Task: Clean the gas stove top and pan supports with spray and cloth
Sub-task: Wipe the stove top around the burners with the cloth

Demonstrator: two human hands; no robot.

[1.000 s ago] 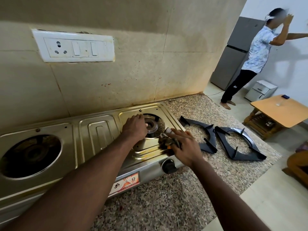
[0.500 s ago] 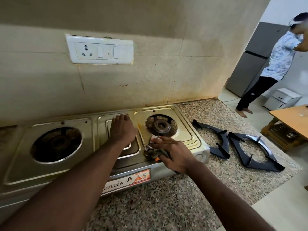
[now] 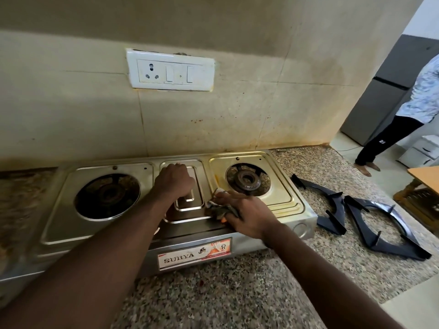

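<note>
While wiping, hold soft, limp cloth (image 3: pixel 219 210) as wad, not by corner: now bunched under curled fingers of right hand (image 3: pixel 247 214), on stove top (image 3: pixel 280 200) front. Just left, beyond: left hand (image 3: pixel 174 180) resting, fingers loosely bent, holding nothing.

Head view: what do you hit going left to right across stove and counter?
In order: dark left burner opening → left hand → round rusty-brown right burner → first black metal pan support → second black metal pan support → orange wooden table edge. Left out: right hand gripping grey cloth, which overlaps that burner.
</note>
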